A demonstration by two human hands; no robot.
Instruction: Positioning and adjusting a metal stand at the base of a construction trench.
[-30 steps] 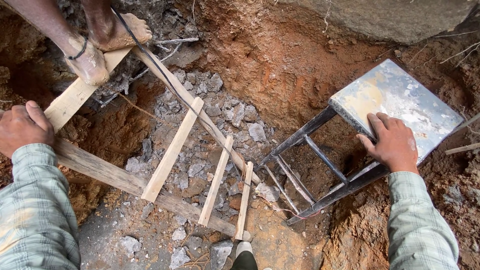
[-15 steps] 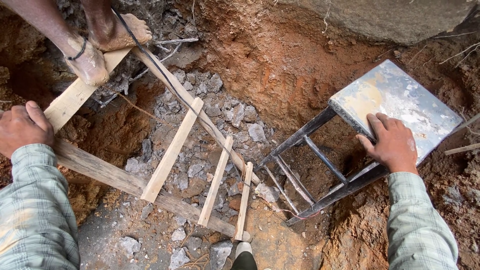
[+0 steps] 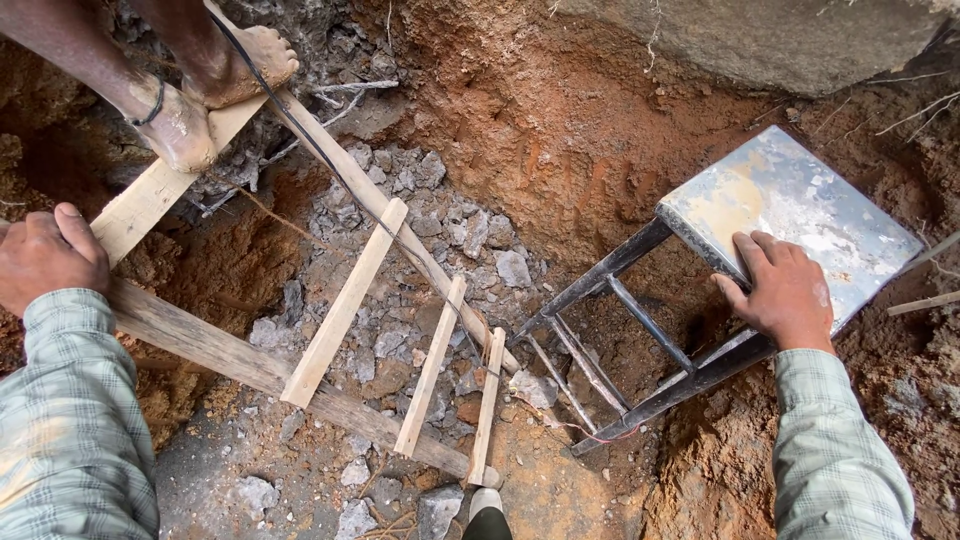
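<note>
Head view: right hand (image 3: 785,292) lies flat, fingers spread, on a metal stool (image 3: 800,215) tipped into the pit. Left hand (image 3: 45,258), fingers curled, rests on a wooden frame (image 3: 200,345) beside another person's 2 bare feet (image 3: 215,85).

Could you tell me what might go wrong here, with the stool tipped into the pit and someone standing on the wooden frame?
The metal stool lies tilted on the loose earth slope; under the right hand it could slide down. Another person's bare feet stand on a plank of the wooden frame that the left hand grips; shifting it might unbalance them. Sharp rubble lies below.
</note>
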